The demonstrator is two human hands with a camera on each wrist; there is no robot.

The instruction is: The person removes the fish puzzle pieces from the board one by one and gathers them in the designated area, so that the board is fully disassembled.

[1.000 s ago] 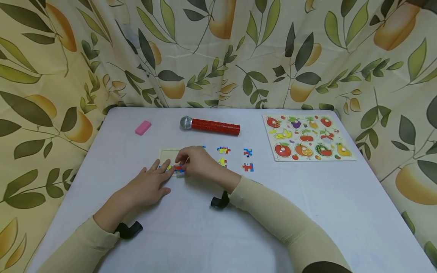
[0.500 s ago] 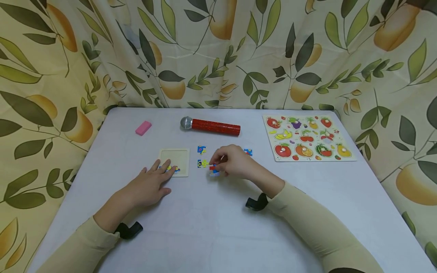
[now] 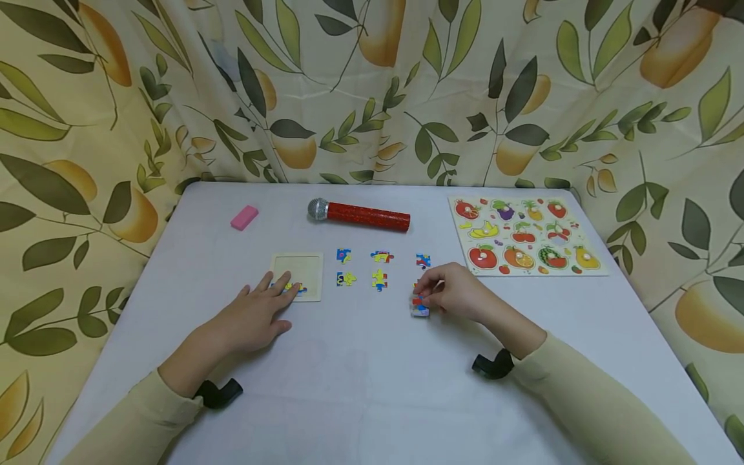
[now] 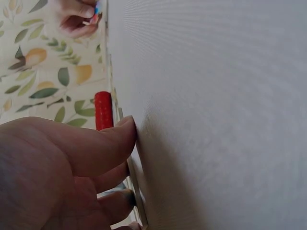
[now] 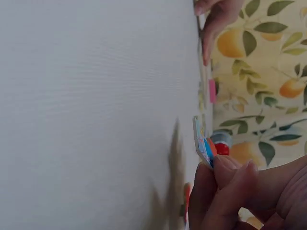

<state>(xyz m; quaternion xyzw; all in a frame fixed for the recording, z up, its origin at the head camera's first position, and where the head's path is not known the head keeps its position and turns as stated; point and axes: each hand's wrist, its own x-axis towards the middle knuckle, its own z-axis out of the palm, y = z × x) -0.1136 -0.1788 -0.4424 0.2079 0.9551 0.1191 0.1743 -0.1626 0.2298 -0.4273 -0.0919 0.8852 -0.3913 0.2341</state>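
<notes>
My left hand (image 3: 252, 316) lies with spread fingers over the left side of a small square puzzle tray (image 3: 310, 263). Under its fingertips, part of a colourful puzzle piece (image 3: 300, 290) shows along the tray's lower edge. Over to the right, my right hand (image 3: 456, 290) pinches a red and blue puzzle piece (image 3: 420, 311) between thumb and fingers. In the right wrist view this piece (image 5: 203, 143) is held tilted, above its shadow. Another piece on the table is mostly hidden behind the right fingertips.
Several loose pieces lie in rows right of the tray, among them a yellow one (image 3: 380, 279) and a blue one (image 3: 423, 259). Behind them is a red microphone (image 3: 366, 216). A pink eraser-like block (image 3: 244, 217) sits back left, a fruit puzzle board (image 3: 526, 236) back right.
My right hand has lifted a puzzle piece out of the tray and carried it rightward, past the loose pieces. The left hand has stayed in place.
</notes>
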